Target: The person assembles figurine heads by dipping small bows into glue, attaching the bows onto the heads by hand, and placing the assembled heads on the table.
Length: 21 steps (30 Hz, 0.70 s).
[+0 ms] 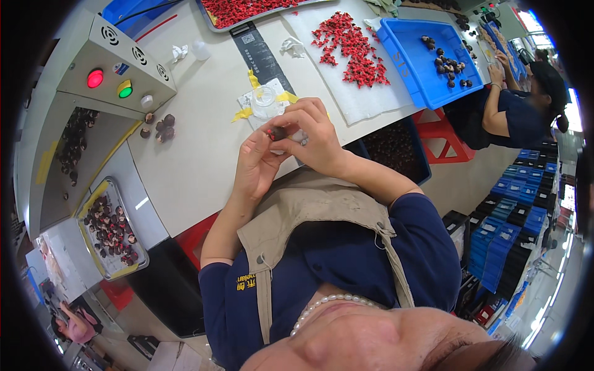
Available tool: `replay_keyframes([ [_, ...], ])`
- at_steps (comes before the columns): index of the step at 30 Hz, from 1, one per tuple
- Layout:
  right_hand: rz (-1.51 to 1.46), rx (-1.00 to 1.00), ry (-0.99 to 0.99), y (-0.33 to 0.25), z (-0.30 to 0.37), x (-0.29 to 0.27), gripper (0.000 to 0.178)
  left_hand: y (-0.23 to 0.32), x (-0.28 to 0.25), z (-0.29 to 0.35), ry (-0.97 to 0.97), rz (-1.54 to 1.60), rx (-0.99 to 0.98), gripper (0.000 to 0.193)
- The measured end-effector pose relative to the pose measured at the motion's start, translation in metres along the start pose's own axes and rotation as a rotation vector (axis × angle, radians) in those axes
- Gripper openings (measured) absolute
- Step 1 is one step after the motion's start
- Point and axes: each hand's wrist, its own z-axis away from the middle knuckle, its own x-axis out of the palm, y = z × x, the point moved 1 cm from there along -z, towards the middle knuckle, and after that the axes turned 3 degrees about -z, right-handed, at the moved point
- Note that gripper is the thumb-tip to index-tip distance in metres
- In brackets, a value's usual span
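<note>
Both hands meet over the near edge of the white table, around a small dark brown round piece point(278, 132) with a bit of red on its left side. My left hand point(255, 162) pinches it from the left, with thumb and fingertips closed. My right hand point(317, 137) curls over it from the right, its fingers also closed on it and hiding part of it. Just beyond the fingers, a clear round dish point(265, 95) sits on a white sheet held down with yellow tape point(242, 114).
Small red pieces point(352, 49) lie on a white cloth point(359, 105); more fill a metal tray point(218, 26). A blue tray point(396, 46) holds brown pieces. At left stand a machine with lamps point(94, 78), loose brown pieces point(165, 127) and another metal tray point(141, 260). A co-worker point(520, 105) sits at right.
</note>
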Motion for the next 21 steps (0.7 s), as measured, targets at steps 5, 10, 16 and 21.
replay_keyframes([
  [5, -0.027, 0.037, 0.021, 0.004, 0.003, -0.005, 0.043, -0.006, -0.003, -0.009, 0.021, -0.08, -0.013, 0.049],
  [10, -0.069, 0.086, -0.016, 0.002, 0.001, -0.011, 0.046, -0.005, 0.0, -0.012, -0.036, -0.126, 0.033, 0.049],
  [16, -0.103, 0.078, -0.006, 0.01, -0.003, -0.028, 0.039, 0.026, -0.032, 0.01, 0.103, -0.153, 0.317, 0.045],
  [21, 0.352, 0.117, 0.122, 0.083, -0.013, -0.06, 0.012, 0.112, -0.108, 0.103, 0.25, -0.198, 0.79, 0.037],
])
